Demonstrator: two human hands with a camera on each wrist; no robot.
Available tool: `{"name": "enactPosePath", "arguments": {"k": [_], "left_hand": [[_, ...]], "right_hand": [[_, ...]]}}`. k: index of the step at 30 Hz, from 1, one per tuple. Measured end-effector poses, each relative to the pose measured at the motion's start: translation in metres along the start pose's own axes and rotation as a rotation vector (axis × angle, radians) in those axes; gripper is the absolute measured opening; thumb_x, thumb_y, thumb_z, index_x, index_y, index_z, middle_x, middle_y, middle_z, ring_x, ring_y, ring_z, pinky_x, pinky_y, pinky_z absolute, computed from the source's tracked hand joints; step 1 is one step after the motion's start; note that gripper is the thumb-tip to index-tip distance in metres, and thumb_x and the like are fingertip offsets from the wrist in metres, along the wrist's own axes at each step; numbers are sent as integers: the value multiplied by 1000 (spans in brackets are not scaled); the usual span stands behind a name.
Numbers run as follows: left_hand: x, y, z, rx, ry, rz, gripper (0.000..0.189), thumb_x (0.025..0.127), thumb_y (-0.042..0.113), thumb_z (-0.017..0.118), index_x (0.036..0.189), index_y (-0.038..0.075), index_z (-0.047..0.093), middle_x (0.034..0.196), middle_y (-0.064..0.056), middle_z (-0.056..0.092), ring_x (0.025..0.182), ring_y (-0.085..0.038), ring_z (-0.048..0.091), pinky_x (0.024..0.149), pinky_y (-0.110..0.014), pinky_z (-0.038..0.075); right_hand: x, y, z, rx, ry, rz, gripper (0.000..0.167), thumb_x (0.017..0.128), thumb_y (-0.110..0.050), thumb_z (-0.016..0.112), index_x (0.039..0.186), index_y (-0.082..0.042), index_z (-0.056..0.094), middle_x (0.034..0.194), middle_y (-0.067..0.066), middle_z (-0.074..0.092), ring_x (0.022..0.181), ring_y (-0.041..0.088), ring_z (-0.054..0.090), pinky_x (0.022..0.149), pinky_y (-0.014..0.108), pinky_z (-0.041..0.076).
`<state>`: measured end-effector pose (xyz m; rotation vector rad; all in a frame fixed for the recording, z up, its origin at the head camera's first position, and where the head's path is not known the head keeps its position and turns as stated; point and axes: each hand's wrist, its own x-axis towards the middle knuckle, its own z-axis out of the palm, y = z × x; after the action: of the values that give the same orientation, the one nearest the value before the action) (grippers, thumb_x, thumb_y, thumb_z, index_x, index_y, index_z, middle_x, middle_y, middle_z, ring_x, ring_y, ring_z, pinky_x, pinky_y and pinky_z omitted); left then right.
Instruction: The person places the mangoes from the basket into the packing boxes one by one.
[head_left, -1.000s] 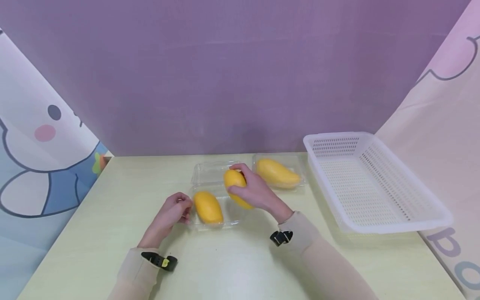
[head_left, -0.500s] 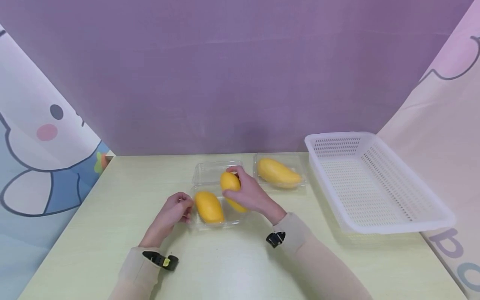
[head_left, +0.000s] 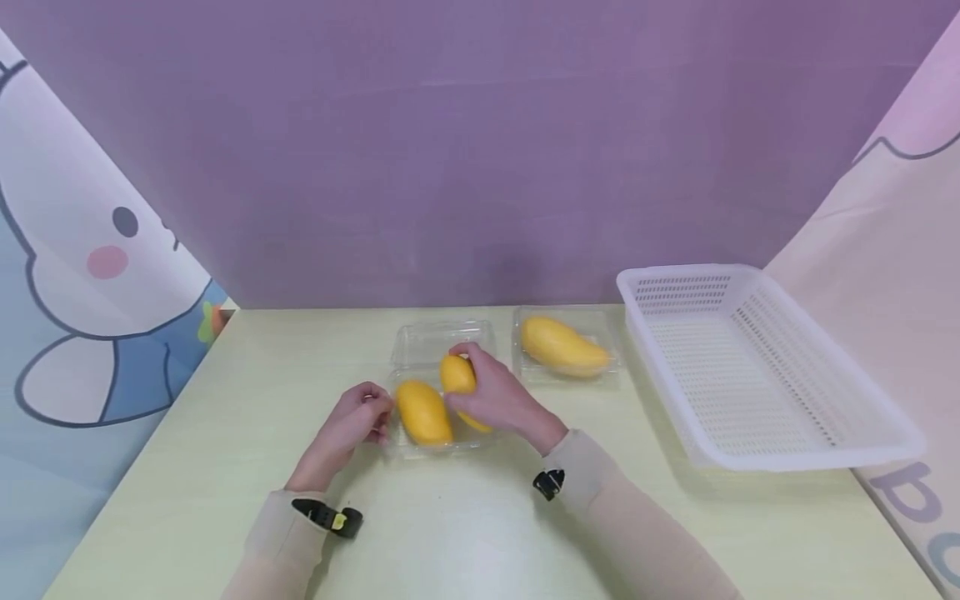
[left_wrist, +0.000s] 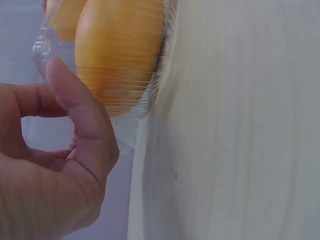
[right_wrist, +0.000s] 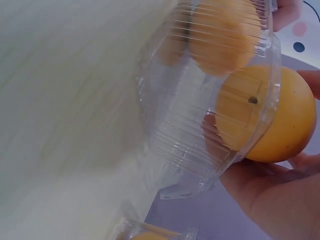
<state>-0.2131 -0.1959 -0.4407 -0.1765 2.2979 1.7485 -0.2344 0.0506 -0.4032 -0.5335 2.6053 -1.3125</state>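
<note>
My right hand (head_left: 498, 392) grips a yellow mango (head_left: 457, 375) at the right half of an opened clear plastic container (right_wrist: 175, 140). In the right wrist view, the mango's lower end shows through the container wall while its upper part stands above the rim. Another mango (head_left: 424, 413) lies in the left half of that container. My left hand (head_left: 358, 421) is at the container's left edge, its thumb and a finger pinching near the rim; the exact contact is partly hidden. The container's lid (head_left: 442, 342) lies folded back toward the wall.
A second clear container (head_left: 517, 367) with a mango (head_left: 564, 347) sits behind and to the right. A white perforated plastic basket (head_left: 667, 392) stands on the right of the pale table (head_left: 450, 550). A purple backdrop (head_left: 480, 167) rises behind.
My right hand has moved left and down, bringing its mango lower into the container beside the other one. The left hand stays at the container's edge. The head view has shifted slightly.
</note>
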Motion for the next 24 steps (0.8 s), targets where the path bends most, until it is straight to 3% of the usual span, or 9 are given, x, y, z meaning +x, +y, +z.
{"name": "enactPosePath", "arguments": {"k": [9, 16, 24], "left_hand": [[-1, 1, 0, 13, 2, -9, 18, 99, 10, 53, 111, -4, 49, 82, -11, 54, 65, -20, 55, 58, -31, 55], [1, 1, 0, 10, -3, -9, 18, 99, 10, 54, 110, -3, 49, 83, -13, 55, 65, -20, 55, 58, -30, 55], [-1, 1, 1, 5, -6, -2, 18, 99, 10, 54, 110, -3, 49, 82, -11, 54, 65, -20, 55, 57, -30, 54]], "right_hand": [[2, -1, 5, -116, -59, 2, 60, 86, -33, 68, 141, -19, 49, 105, 0, 61, 91, 21, 58, 80, 37, 50], [3, -3, 9, -252, -83, 32, 63, 87, -37, 66, 145, -17, 49, 122, 1, 63, 103, 21, 56, 90, 39, 48], [1, -7, 7, -375, -121, 36, 67, 91, -40, 63, 150, -14, 46, 120, 9, 53, 91, 23, 56, 80, 37, 51]]}}
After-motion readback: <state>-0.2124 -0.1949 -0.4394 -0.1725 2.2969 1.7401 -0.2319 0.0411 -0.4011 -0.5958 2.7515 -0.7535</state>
